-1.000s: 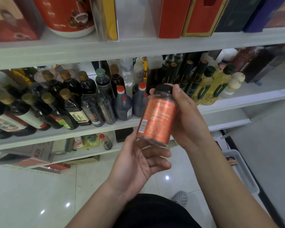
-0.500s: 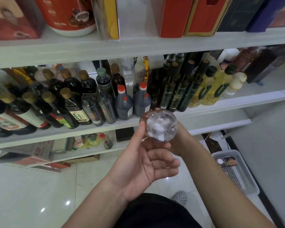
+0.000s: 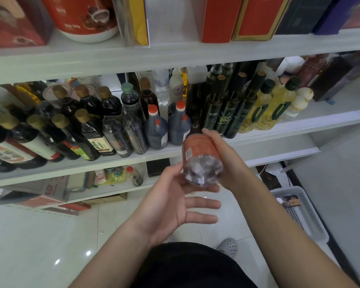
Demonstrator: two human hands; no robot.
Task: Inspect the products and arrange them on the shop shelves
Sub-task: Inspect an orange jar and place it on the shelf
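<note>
White shop shelves (image 3: 175,57) filled my feed from 9 through 12 to 3 o'clock: boxes up top, and below them dark sauce bottles (image 3: 87,129), two red-capped jugs (image 3: 156,129), tall dark-green bottles (image 3: 222,104) and yellow oil bottles (image 3: 264,109). And there it was, near dead centre: the orange-labelled bottle (image 3: 199,149), up in the air in front of the middle shelf's edge, tipped over with its clear base toward me and its cap end pointing off to 12 o'clock. My view had the right hand (image 3: 229,161) gripping it, fingers wrapped round the label from the 3 o'clock side. At 7 o'clock of the bottle was the left hand (image 3: 168,202), palm up, thumb against the bottle's side near the base, index finger lying straight under it, the other fingers stretched out and holding nothing. Down at 4 o'clock a white basket (image 3: 306,217) sat on the glossy tiled floor (image 3: 40,235).
</note>
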